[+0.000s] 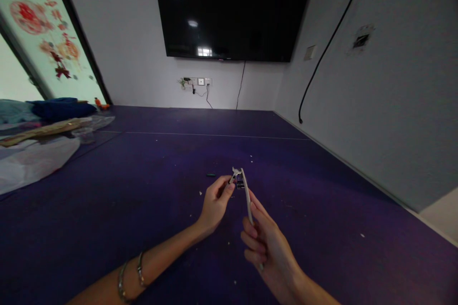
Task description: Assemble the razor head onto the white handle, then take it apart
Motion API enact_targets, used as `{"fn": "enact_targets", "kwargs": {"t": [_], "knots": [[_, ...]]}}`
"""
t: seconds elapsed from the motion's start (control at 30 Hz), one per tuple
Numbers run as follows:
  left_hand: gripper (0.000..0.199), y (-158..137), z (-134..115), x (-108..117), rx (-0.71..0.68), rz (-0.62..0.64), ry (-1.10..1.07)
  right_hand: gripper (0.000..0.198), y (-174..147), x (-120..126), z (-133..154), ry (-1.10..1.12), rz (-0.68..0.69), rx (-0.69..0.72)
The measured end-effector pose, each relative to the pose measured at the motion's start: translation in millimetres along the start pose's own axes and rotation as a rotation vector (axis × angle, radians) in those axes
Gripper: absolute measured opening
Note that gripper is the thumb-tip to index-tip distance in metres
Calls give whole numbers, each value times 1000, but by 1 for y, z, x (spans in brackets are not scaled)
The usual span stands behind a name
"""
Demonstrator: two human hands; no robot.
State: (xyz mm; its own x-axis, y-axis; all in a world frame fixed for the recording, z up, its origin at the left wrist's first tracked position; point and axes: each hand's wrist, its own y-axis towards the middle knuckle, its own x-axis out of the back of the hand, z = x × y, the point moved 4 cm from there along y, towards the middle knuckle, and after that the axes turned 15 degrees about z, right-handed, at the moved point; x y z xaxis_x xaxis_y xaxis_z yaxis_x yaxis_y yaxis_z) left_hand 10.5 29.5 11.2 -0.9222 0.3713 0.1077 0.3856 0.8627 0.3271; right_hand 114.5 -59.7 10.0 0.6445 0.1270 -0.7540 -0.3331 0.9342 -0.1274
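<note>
My left hand (216, 202), with two metal bangles on its forearm, is closed in a pinch around a small silver metal piece (234, 173) with a forked end. My right hand (266, 243) wraps around a long, thin, pale grey bar (246, 195), which stands nearly upright. The tip of the bar is at the metal piece; I cannot tell whether they are joined. A small black part (241, 184) shows between the two hands, and its attachment is unclear. Beyond my left hand, a short dark green stick-like thing (211, 175) lies on the purple surface (161, 228).
Small white scraps (362, 235) are scattered about. At left lie a white plastic sheet (39, 159), dark blue cloth (62, 108) and a small orange object (101, 104). A black cable (327, 50) hangs along the right wall. A large television (236, 9) hangs ahead, above wall sockets (201, 81).
</note>
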Motion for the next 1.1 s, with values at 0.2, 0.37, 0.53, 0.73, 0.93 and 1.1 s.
{"fn": "enact_targets", "kwargs": {"t": [0.2, 0.37, 0.53, 0.73, 0.93, 1.1], "knots": [[27, 2, 0, 4, -10, -27, -6, 62, -5, -1, 0, 3, -2, -5], [27, 0, 1, -1, -9, 5, -21, 59, -3, -3, 5, -42, 19, 17], [24, 2, -2, 3, -21, -27, -35, 62, -7, -4, -2, -41, -1, -22], [26, -2, -9, -2, -28, 11, -45, 59, -4, -7, 8, -44, 13, 3], [31, 2, -11, 6, -40, -40, -94, 62, -16, -11, -2, -50, 19, -81], [34, 8, -3, 6, -6, -3, -213, 39, -4, -8, 31, -140, 82, 99]]}}
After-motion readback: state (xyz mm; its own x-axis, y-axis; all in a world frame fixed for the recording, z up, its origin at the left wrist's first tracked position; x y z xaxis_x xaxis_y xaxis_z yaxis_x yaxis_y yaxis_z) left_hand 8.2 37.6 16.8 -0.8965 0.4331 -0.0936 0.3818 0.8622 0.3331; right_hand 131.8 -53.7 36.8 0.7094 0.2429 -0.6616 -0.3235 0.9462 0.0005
